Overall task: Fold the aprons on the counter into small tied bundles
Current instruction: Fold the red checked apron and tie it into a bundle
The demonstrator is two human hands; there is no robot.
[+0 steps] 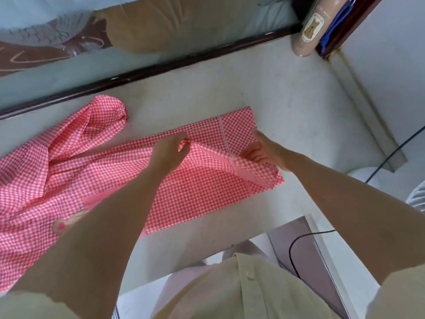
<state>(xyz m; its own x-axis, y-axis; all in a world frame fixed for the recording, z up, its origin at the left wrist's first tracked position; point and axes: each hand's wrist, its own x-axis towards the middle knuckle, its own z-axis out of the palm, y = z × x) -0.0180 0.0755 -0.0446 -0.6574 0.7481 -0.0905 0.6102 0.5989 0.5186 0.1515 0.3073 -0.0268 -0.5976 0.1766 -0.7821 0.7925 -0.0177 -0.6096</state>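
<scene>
Hands apart on checked apron, left hand pinching a fold, right hand gripping its edge

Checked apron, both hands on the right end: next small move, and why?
Probably lay the lifted flap flat. The left hand pinches a raised fold and the right hand holds the end edge of the apron, which is still long, bunched at left.

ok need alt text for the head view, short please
Seen from above, a person's left hand and right hand each pinch a fold of a pink checked apron spread on a pale counter. Its left part lies crumpled, and a jar stands in the far corner.
</scene>
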